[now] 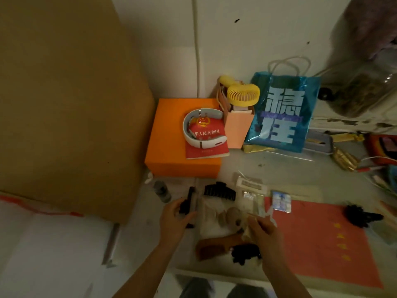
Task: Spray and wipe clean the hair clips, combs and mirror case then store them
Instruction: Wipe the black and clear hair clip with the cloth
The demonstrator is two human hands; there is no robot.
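Wiping step: my left hand [175,220] grips a black comb [189,203], right hand [265,230] clutches cloth [250,230]; next, rub the teeth.

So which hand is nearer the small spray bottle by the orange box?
Left. The left hand sits just right of the spray bottle, holding a black comb; the right hand is farther right, holding a cloth.

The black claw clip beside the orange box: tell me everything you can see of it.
The claw clip is black, plastic by its look, with a row of curved teeth along its long body and a hinge hump on top. It lies on the table, in front of the orange box, jaws apparently closed. Neither hand touches it; blur hides finer detail.
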